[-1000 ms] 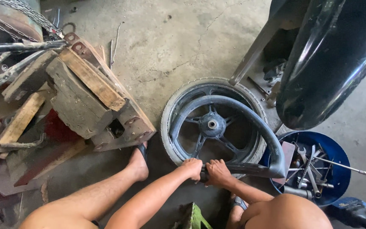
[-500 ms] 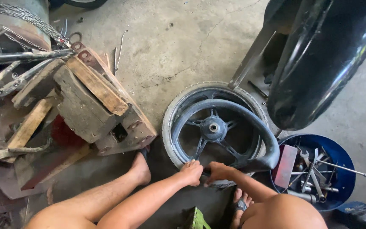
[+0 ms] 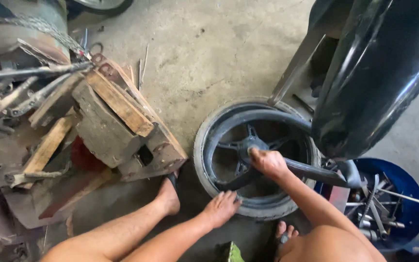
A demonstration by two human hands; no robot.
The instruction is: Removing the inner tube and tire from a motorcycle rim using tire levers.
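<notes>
The wheel (image 3: 258, 160) is lying flat on the floor, looking heavy and stiff, while the right hand (image 3: 267, 162) is closing on its hub and the left hand (image 3: 221, 207) is pressing open-palmed on the near tyre edge.

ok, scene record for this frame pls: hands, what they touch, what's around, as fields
left hand: flat on the near edge of the tyre
right hand: reaching into the wheel, at the hub
wheel: lies flat on the concrete floor, dark spoked rim inside the tyre
feet: left foot in a sandal beside the tyre, toes of the other foot by its near edge
left of wheel: wooden blocks and scrap metal
right of wheel: black mudguard, blue tub of tools
</notes>
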